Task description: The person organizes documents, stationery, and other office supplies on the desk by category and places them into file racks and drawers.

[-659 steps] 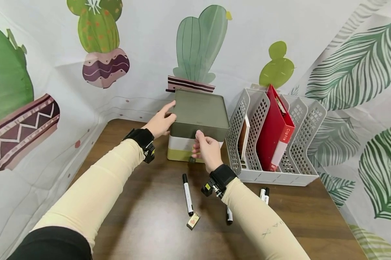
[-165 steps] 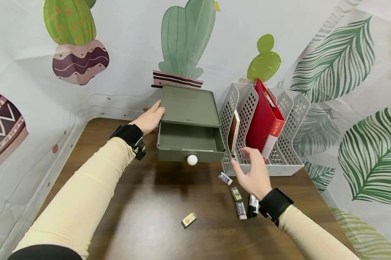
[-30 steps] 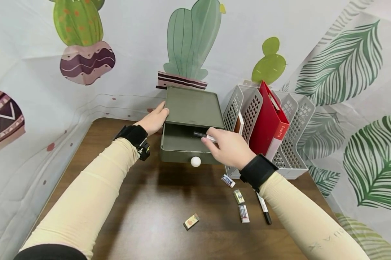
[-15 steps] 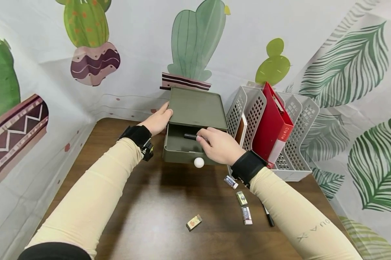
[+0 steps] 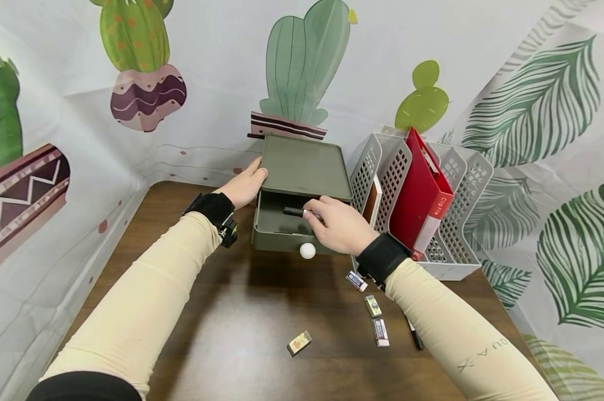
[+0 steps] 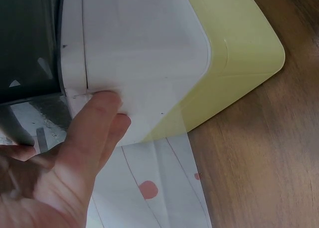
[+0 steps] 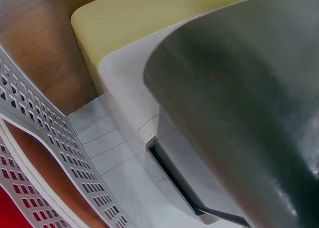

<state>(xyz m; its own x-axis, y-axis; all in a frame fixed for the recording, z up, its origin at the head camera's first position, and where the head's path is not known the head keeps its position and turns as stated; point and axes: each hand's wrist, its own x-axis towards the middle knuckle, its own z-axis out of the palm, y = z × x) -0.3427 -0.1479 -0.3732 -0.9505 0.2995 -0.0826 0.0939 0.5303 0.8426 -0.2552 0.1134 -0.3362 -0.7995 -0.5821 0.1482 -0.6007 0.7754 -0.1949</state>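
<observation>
A small chest of drawers (image 5: 304, 167) has its olive top drawer (image 5: 277, 241) pulled out by a white round knob (image 5: 307, 250). Over this drawer, my right hand (image 5: 343, 225) pinches a black-capped marker (image 5: 293, 211) between thumb and fingers, lying nearly flat with its cap pointing left. The rest of the marker is hidden by the hand. My left hand (image 5: 242, 186) rests against the chest's left side, thumb at the top edge. In the left wrist view its extended fingers (image 6: 97, 115) touch the side at the white tier (image 6: 144, 43), above the yellow tier (image 6: 251, 33).
A grey file rack (image 5: 459, 271) with a red binder (image 5: 422, 206) stands close to the chest's right. On the wooden table lie erasers (image 5: 356, 281) (image 5: 373, 306) (image 5: 380, 332), another eraser (image 5: 299, 343) in front, and a marker (image 5: 416, 337) partly under my right forearm.
The top drawer, closed at first, has come out. One of two markers at right has left the table, now in my right hand, which has shifted slightly left over the drawer.
</observation>
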